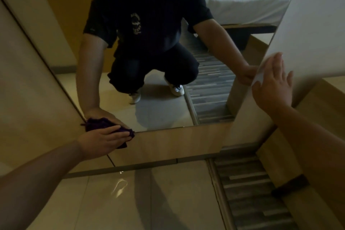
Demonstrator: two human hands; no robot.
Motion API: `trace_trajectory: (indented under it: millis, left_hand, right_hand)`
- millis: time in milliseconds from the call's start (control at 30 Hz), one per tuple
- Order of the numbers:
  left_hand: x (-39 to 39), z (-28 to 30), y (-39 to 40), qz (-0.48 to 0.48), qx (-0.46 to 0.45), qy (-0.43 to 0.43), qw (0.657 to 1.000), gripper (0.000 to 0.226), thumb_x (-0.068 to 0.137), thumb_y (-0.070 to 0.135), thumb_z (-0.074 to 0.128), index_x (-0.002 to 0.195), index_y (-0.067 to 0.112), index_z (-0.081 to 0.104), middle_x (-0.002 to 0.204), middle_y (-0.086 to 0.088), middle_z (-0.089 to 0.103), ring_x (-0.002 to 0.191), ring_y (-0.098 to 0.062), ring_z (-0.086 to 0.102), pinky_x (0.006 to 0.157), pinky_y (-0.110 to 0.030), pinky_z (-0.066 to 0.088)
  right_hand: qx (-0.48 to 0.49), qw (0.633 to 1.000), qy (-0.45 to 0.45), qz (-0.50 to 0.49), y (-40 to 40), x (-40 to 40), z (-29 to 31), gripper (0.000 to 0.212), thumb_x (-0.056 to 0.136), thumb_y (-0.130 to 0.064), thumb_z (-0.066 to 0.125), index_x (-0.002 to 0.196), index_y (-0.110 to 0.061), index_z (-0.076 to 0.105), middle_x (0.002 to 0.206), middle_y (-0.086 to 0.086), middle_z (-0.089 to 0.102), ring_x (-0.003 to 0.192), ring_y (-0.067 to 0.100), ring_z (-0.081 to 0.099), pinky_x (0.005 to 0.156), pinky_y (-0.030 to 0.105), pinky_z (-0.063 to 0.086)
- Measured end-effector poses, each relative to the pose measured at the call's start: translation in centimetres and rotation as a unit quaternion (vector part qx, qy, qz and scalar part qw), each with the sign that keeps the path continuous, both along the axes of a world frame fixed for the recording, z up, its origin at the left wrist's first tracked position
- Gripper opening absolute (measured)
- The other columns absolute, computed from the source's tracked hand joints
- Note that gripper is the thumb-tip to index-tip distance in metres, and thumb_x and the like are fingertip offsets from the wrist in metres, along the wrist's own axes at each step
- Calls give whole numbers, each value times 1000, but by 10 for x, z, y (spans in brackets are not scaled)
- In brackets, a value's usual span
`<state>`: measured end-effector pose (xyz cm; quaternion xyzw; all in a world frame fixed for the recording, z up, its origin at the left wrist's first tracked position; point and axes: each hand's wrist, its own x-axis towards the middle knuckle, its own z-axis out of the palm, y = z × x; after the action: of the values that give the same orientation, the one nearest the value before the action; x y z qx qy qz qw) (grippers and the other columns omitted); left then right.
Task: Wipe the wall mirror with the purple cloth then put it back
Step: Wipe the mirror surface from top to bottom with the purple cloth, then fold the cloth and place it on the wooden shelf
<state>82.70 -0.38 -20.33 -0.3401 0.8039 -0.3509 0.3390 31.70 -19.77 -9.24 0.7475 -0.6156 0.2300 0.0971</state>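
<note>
Nearest you are your two forearms over the glossy floor tiles (168, 201), one on each side. Your left hand (101, 141) lies flat with its fingers (119, 133) together and stretched out, pressing the cloth (104, 123) against the wall at the mirror's lower left corner. The cloth is bunched, not spread; most of it sits under and just beyond your fingers, a small tail hanging below your palm, so it straddles the bottom edge of the glass and the wooden panel (177, 142) beneath. Its long axis runs roughly along that bottom edge, the way your fingers point, towards the right. That is the relation the next stroke turns on, as I judge it: the unwiped run of glass lies to the right along the bottom edge and upward from the corner, and only your left hand can carry the cloth there. Your right hand (273, 85) is well apart from it, braced open against the mirror's right edge, fingers loosely together, palm on the pale wall (317, 24) and holding nothing. Farther off, the mirror (162, 112) shows you crouching, a bed behind. By count: one cloth, one mirror, two hands, one of them working. The wipe looks well along if the bottom corner is the last part reached, though I cannot tell from the glass which areas are clean.
</note>
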Motion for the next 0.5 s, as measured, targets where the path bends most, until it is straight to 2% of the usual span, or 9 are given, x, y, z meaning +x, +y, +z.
trace_trajectory:
  millis: [100, 167, 200, 267, 300, 333, 400, 433, 500]
  left_hand:
    - [19, 3, 19, 13, 18, 36, 999, 48, 71, 12, 78, 118, 7, 70, 143, -6, 54, 151, -32, 4, 122, -50, -7]
    - [23, 7, 34, 30, 9, 74, 997, 44, 79, 14, 69, 122, 8, 68, 147, -7, 49, 147, -31, 18, 123, -49, -5]
    - [25, 6, 43, 46, 13, 76, 996, 45, 88, 13, 57, 133, 8, 61, 154, -10, 37, 147, -30, 16, 123, -49, -4]
    - [28, 11, 61, 155, 63, 16, 986, 53, 102, 10, 36, 155, 8, 27, 163, -10, 0, 150, -34, -5, 120, -48, -4]
    - [26, 20, 72, 238, 91, 0, 967, 57, 105, 11, 33, 158, 9, 13, 164, -8, -8, 151, -32, -9, 121, -48, 0]
    - [23, 31, 85, 303, 83, 25, 949, 59, 105, 12, 35, 158, 11, 9, 166, -6, -5, 152, -31, -5, 120, -47, 8]
    - [17, 52, 105, 398, 12, 157, 904, 62, 99, 13, 49, 156, 15, 26, 163, -5, 18, 148, -29, 18, 113, -44, 27]
    - [14, 61, 113, 431, -33, 245, 868, 60, 93, 9, 57, 150, 15, 40, 158, -5, 33, 142, -28, 32, 106, -44, 36]
    - [-3, 80, 119, 494, -50, 445, 745, 53, 87, -1, 60, 138, 14, 57, 142, -8, 53, 122, -29, 53, 94, -42, 46]
  right_hand:
    - [22, 1000, -8, -7, 3, 2, 3, 75, 101, -28, 42, 157, -16, -6, 165, 7, -13, 152, 26, -5, 121, 52, 3]
    - [33, 999, -15, -13, 7, 6, 4, 73, 101, -27, 41, 157, -15, -5, 165, 8, -13, 152, 27, -3, 121, 52, 4]
    - [39, 999, -16, -10, 10, 9, 5, 72, 102, -26, 41, 157, -15, -4, 165, 8, -13, 152, 28, -3, 121, 52, 5]
    - [61, 998, -14, -4, 17, 13, 3, 73, 101, -22, 43, 157, -15, -4, 165, 9, -12, 152, 28, -3, 121, 53, 6]
    - [75, 997, -16, 0, 22, 15, 0, 74, 101, -22, 45, 157, -16, -4, 165, 10, -11, 152, 28, -3, 121, 54, 7]
    - [92, 996, -20, 5, 28, 17, -2, 75, 100, -24, 44, 157, -17, -5, 165, 10, -10, 152, 30, -2, 121, 55, 8]
    - [134, 990, -38, 6, 46, 21, -4, 74, 101, -29, 42, 157, -19, -5, 165, 11, -8, 152, 33, 2, 121, 56, 9]
    - [159, 986, -50, 4, 56, 24, -3, 73, 101, -30, 42, 157, -17, -4, 165, 12, -8, 152, 34, 2, 121, 56, 8]
    - [208, 976, -71, 0, 79, 32, 5, 74, 101, -28, 44, 158, -14, -2, 166, 13, -7, 152, 32, -1, 122, 53, 6]
